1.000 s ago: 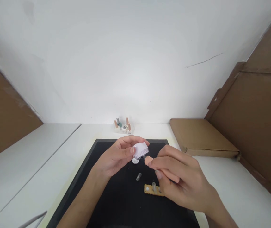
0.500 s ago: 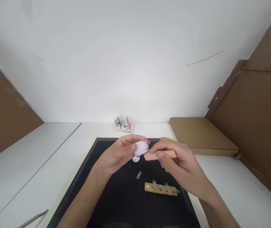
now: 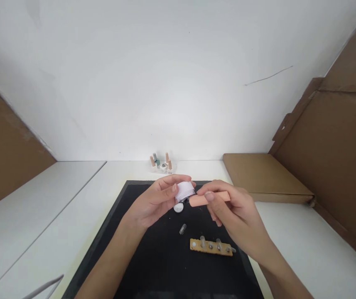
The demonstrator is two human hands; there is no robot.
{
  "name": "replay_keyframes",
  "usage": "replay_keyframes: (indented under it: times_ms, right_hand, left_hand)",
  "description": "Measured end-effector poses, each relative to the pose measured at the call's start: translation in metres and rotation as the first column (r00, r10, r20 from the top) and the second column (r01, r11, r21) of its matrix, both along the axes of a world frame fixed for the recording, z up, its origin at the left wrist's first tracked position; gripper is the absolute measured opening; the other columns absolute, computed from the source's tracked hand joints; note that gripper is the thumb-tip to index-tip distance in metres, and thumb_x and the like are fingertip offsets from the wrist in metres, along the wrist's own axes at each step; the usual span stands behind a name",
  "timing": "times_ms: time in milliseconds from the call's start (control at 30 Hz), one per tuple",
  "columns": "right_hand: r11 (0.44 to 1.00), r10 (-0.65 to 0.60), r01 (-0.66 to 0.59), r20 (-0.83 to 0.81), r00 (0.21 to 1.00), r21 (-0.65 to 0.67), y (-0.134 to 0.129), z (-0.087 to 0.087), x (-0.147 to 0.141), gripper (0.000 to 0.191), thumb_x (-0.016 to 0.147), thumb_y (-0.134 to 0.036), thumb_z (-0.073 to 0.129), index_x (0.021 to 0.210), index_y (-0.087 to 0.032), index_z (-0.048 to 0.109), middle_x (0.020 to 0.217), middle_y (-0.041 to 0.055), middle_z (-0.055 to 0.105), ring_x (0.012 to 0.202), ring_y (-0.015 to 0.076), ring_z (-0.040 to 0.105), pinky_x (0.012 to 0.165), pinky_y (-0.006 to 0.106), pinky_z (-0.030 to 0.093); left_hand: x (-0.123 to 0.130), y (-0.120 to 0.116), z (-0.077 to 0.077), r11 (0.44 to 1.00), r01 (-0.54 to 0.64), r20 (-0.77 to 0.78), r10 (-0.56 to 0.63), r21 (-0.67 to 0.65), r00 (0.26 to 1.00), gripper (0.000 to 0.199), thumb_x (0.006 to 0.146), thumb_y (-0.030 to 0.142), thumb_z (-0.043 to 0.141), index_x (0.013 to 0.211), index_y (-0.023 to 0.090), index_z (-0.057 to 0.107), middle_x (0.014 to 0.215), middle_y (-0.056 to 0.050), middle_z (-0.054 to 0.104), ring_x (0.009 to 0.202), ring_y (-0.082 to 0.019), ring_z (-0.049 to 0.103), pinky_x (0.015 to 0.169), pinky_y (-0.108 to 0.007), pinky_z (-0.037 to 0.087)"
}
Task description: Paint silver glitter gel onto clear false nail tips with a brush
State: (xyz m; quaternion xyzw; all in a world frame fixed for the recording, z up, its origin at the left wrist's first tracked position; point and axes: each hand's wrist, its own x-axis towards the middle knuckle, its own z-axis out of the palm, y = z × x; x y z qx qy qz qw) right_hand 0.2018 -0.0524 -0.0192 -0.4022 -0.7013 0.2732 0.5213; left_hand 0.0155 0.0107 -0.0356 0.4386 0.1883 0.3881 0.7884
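Note:
In my left hand [image 3: 157,198] is a small white round jar [image 3: 185,190], gripped between thumb and fingers and tilted with its ridged rim toward the lower right. Something dark shows at the rim, too small to make out. My right hand [image 3: 230,203] pinches a peach nail polish cap [image 3: 207,199] lengthwise, its left end close beside the jar's rim. Whether a brush reaches from that end into the jar, I cannot tell. Below the jar, a white round lid [image 3: 178,207] lies on the black mat [image 3: 165,257].
A wooden strip [image 3: 211,246] with clear nail tips lies at the mat's right, and a loose clear nail tip [image 3: 182,229] near the middle. Several nail polish bottles [image 3: 162,164] stand by the wall. A flat cardboard box [image 3: 265,174] is at back right; a grey cable [image 3: 45,286] lies front left.
My right hand and the peach cap have shifted slightly up, and the cap's right end is raised a little. The jar has moved up slightly in my left hand's grip.

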Motion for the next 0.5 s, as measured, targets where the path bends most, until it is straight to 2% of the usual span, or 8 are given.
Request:
replay_keyframes:
  times_ms: [500]
  right_hand:
    - [0.981, 0.034, -0.064, -0.166, 0.985, -0.181, 0.003, -0.0025, -0.0018, 0.032, 0.095, -0.045, 0.051, 0.082, -0.019, 0.065, 0.047, -0.0079, 0.045, 0.04, 0.0065, 0.044, 0.04, 0.017, 0.037]
  left_hand:
    - [-0.0009, -0.0005, -0.0015, 1.0, -0.016, -0.029, 0.016, 0.002, 0.999, 0.031, 0.069, 0.034, 0.086, 0.094, 0.019, 0.079, 0.091, -0.003, 0.077, 0.082, -0.015, 0.067, 0.077, -0.022, 0.049]
